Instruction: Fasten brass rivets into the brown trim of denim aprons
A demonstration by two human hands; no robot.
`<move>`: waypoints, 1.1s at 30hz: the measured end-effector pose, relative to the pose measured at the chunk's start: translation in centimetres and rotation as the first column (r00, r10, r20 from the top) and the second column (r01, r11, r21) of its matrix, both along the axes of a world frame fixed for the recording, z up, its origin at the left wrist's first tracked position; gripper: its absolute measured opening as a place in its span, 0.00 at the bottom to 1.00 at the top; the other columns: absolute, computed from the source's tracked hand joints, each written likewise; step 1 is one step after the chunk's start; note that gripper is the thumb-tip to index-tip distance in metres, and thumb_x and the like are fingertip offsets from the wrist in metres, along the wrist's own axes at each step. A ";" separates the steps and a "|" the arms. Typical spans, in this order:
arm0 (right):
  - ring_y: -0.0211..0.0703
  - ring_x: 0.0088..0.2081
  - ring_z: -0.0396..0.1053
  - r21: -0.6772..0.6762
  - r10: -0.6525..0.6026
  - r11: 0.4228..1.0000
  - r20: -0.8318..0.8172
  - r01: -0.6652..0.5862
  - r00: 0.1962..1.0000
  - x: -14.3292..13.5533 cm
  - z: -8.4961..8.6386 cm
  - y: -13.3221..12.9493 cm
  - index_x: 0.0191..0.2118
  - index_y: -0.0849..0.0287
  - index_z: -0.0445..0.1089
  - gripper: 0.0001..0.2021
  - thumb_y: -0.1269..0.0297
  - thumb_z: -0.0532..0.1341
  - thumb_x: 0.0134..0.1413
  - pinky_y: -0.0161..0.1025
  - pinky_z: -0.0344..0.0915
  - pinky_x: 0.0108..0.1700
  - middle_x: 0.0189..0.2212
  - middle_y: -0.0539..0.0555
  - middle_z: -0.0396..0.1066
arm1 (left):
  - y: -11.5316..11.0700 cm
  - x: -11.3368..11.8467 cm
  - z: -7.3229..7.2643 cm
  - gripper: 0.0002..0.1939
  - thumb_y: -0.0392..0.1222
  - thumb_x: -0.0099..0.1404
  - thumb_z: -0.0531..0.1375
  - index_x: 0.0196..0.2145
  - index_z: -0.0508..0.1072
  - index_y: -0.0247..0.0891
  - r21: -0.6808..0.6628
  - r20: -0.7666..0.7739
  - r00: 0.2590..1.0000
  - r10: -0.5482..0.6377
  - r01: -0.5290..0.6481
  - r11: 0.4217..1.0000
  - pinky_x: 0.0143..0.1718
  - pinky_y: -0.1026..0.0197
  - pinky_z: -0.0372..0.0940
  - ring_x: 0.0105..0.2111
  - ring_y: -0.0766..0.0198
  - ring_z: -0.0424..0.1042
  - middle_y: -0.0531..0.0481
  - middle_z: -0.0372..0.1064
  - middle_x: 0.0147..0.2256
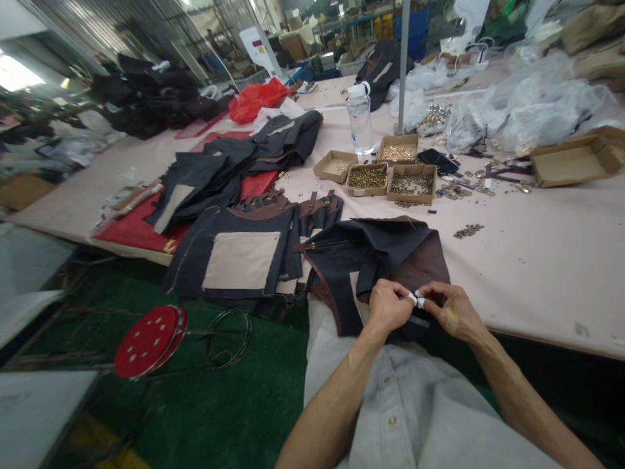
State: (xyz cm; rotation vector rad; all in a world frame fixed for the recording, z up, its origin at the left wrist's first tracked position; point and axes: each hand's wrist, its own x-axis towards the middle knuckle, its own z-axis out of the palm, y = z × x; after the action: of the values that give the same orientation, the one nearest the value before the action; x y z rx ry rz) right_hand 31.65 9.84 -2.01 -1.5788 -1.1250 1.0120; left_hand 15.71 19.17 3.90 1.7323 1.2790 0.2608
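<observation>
My left hand is closed in a pinch over the near edge of a dark fabric piece with brown lining. Almost touching its fingertips, my right hand pinches too, with thumb and forefinger together. White wrapping shows on the fingertips of both hands. Whatever sits between them is too small to make out. The fabric piece lies folded on the table and hangs over its front edge against my clothing. To its left lies a stack of dark fabric panels with a beige patch.
Small cardboard boxes of metal fittings stand behind the fabric, near a clear water bottle. Loose fittings lie on the right. A metal pole rises behind the boxes. A red stool stands on the green floor.
</observation>
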 end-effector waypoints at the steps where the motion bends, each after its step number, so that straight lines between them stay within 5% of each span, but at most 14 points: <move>1: 0.44 0.33 0.71 0.002 -0.006 1.000 -0.006 0.006 1.000 0.0 0.0 0.0 0.39 0.59 0.76 0.10 0.63 0.64 0.50 0.37 0.65 0.35 0.33 0.53 0.77 | -0.1 0.0 -0.1 0.07 0.37 0.54 0.63 0.30 0.82 0.36 0.023 -0.021 1.000 0.000 0.001 1.000 0.28 0.63 0.58 0.26 0.64 0.70 0.48 0.75 0.26; 9: 0.39 0.26 0.67 -0.067 -0.081 0.995 -0.043 0.078 0.996 0.7 -0.2 -0.5 0.38 0.61 0.76 0.11 0.66 0.64 0.47 0.35 0.63 0.28 0.27 0.51 0.73 | -0.5 -0.1 0.1 0.08 0.39 0.57 0.62 0.34 0.79 0.36 0.209 -0.144 0.989 -0.034 0.064 0.976 0.32 0.61 0.61 0.28 0.61 0.70 0.45 0.75 0.29; 16: 0.39 0.23 0.66 -0.139 -0.123 0.984 -0.048 0.115 0.991 0.5 -0.2 -0.7 0.38 0.61 0.76 0.12 0.67 0.63 0.45 0.34 0.62 0.24 0.24 0.51 0.72 | 0.7 -0.3 -0.9 0.07 0.37 0.51 0.65 0.30 0.81 0.37 0.031 -0.021 1.000 -0.016 0.016 0.999 0.29 0.63 0.60 0.25 0.65 0.68 0.50 0.74 0.25; 23: 0.40 0.22 0.68 -0.182 -0.103 0.977 0.049 0.110 0.993 0.7 0.6 -1.1 0.38 0.62 0.78 0.13 0.65 0.62 0.46 0.35 0.63 0.24 0.23 0.52 0.72 | 0.8 0.1 -1.3 0.05 0.34 0.47 0.66 0.26 0.81 0.36 0.029 0.008 0.995 0.103 -0.103 0.994 0.31 0.63 0.62 0.26 0.64 0.70 0.49 0.75 0.25; 33: 0.44 0.26 0.71 -0.188 0.040 0.982 0.368 0.033 0.929 0.6 1.6 -0.5 0.39 0.60 0.80 0.14 0.65 0.60 0.48 0.39 0.64 0.30 0.25 0.54 0.76 | 0.4 -0.4 -1.9 0.05 0.37 0.50 0.66 0.28 0.80 0.37 0.082 0.036 0.999 0.030 -0.033 0.996 0.31 0.62 0.63 0.28 0.62 0.71 0.48 0.75 0.26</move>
State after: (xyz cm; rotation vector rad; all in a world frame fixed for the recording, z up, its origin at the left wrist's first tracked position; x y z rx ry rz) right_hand 32.27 9.38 -0.41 -1.9832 -1.3131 0.8639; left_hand 15.34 19.57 1.97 1.7706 1.2870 0.3654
